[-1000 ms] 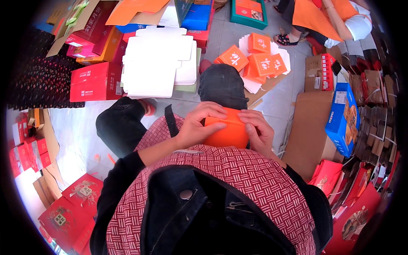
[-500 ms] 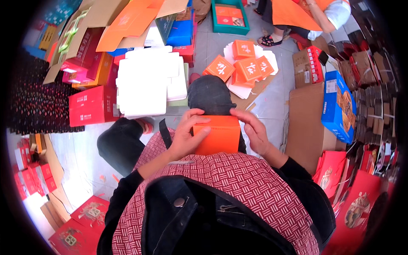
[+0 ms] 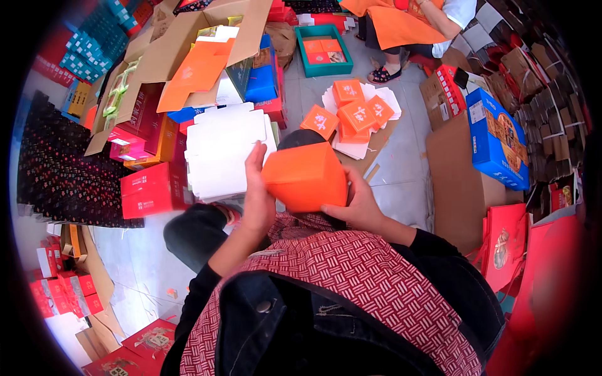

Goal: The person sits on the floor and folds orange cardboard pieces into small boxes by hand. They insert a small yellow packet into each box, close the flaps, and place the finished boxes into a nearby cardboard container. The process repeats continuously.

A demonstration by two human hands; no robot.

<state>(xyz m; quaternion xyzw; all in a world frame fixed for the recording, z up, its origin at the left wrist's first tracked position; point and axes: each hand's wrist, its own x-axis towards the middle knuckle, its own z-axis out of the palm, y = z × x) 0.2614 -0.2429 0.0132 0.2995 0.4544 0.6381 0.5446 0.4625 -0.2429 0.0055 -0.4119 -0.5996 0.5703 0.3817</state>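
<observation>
An orange cardboard box (image 3: 304, 177) is held up in front of me, tilted, above my knees. My left hand (image 3: 257, 191) lies along its left side, palm against it with the fingers pointing up. On the other side, my right hand (image 3: 359, 199) grips the lower right corner, thumb on the near face. Beyond it, several finished orange boxes (image 3: 356, 116) with white lettering sit heaped on white card sheets (image 3: 392, 103). To the left of the held box is a stack of flat white card blanks (image 3: 219, 150).
Red cartons (image 3: 150, 188) and an open brown carton (image 3: 169, 62) stand at the left. A large brown carton (image 3: 458, 175) and a blue box (image 3: 495, 141) are at the right. Further off, a green tray (image 3: 307, 66) lies near a seated person holding orange card (image 3: 398, 28).
Both hands have lifted the orange box from my lap and tilted it. My right hand, previously apart from the box, now grips its right side. The view has shifted slightly.
</observation>
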